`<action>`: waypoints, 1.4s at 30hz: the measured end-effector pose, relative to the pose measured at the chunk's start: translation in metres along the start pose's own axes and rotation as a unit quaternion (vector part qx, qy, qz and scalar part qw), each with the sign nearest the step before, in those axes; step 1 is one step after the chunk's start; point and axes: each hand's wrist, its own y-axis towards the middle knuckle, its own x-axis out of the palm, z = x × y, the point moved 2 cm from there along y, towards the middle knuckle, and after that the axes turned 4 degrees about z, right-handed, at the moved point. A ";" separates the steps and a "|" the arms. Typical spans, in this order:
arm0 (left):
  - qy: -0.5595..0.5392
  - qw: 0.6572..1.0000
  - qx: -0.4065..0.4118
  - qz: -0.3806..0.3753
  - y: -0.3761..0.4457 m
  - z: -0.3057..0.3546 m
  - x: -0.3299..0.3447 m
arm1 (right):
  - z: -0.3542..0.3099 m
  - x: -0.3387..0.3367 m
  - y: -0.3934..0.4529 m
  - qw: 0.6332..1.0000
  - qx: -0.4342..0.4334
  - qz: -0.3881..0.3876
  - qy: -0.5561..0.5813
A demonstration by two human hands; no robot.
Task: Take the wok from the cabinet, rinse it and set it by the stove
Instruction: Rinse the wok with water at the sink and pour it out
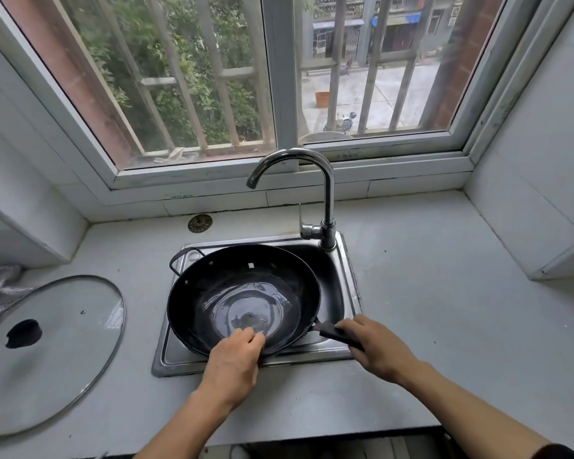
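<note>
Black and wet-looking, the wok sits tilted in the steel sink under the faucet, which shows no running water. Our right hand grips its long handle to steady it, while our left hand curls its fingertips over the near rim onto the inner wall, probably to rub it clean. We judge the rinse underway. 1 glass lid lies on the table, well apart at left.
</note>
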 end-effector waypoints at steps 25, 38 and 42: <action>0.012 1.000 -0.028 0.000 0.021 0.030 0.019 | 0.035 -0.021 0.028 0.994 -0.036 0.052 -0.085; -0.030 0.999 -0.035 0.020 0.040 0.008 0.007 | 0.047 -0.002 0.034 0.996 0.025 0.084 -0.025; 0.008 0.994 -0.104 0.039 0.064 -0.029 -0.017 | 0.051 0.002 0.033 0.994 0.058 0.086 -0.031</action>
